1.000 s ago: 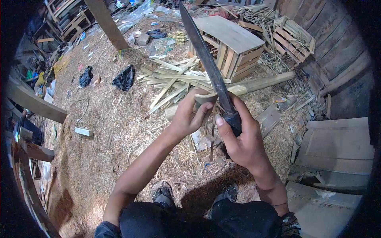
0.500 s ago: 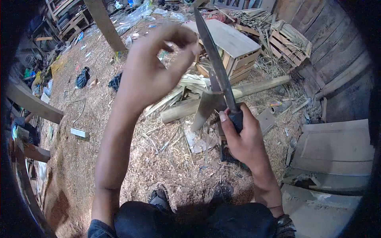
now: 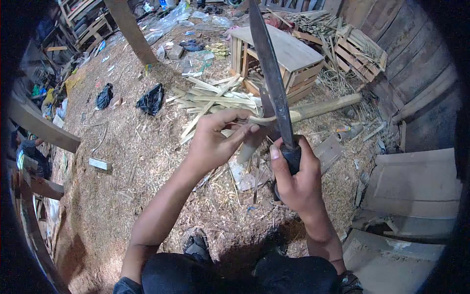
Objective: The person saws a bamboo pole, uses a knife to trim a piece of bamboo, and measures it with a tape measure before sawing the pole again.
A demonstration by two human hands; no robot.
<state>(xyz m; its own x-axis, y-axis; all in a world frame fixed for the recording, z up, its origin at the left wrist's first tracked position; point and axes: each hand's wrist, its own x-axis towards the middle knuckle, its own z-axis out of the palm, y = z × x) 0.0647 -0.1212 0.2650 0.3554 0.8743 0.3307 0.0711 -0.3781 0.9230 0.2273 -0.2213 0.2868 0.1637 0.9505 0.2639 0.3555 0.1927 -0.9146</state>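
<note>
My right hand (image 3: pixel 301 181) is closed around the dark handle of a machete (image 3: pixel 271 68), its long blade pointing up and away from me. My left hand (image 3: pixel 213 142) pinches the end of a thin, curved strip, bamboo by its look (image 3: pixel 263 120), between thumb and fingertips. The strip's other end meets the lower part of the blade, just above the handle. Behind the machete, a second dark upright piece (image 3: pixel 267 105) is partly hidden, and I cannot make out what it is. Beyond my hands lies a pile of pale split strips (image 3: pixel 210 100).
A round pole (image 3: pixel 328 105) lies past the blade. Farther back stand a slatted wooden crate (image 3: pixel 276 44) and another tilted crate (image 3: pixel 360 54). Shavings cover the floor, with black plastic bags (image 3: pixel 150 99) at left. Flat panels (image 3: pixel 416 186) lean at right; a post (image 3: pixel 131 32) rises at left.
My left hand has come down from high beside the blade and taken the end of the strip. The machete has tilted slightly more upright in my right hand.
</note>
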